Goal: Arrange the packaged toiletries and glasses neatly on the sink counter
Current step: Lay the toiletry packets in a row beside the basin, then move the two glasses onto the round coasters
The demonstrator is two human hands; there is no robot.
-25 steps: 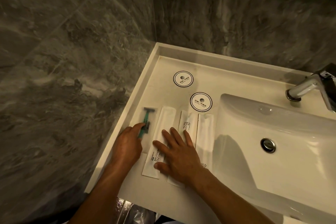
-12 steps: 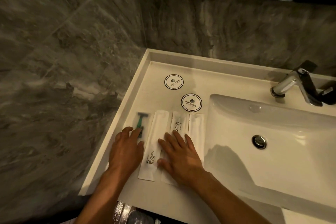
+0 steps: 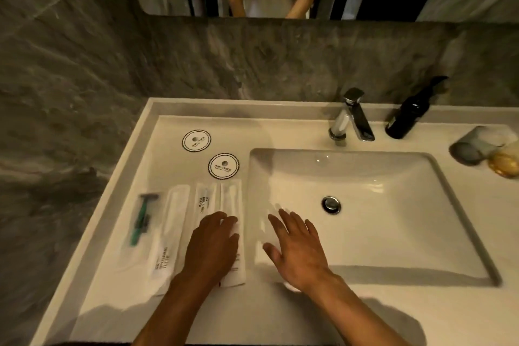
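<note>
Several packaged toiletries lie side by side on the white counter, left of the basin. A green razor in a clear packet is leftmost. Beside it lie a white toothbrush packet, a second toothbrush packet and a third white packet. My left hand rests flat on the two right packets. My right hand hovers over the basin's left edge, fingers spread, holding nothing. Two round paper coasters lie behind the packets. Glasses lie blurred at the far right.
The sink basin with its drain fills the middle and right. A chrome tap and a black pump bottle stand behind it. A yellowish item sits by the glasses. Grey marble walls close the left and back; a mirror hangs above.
My left hand left the razor and moved right onto the two right packets. My right hand lifted off the packets and moved right over the basin. The view swung right.
</note>
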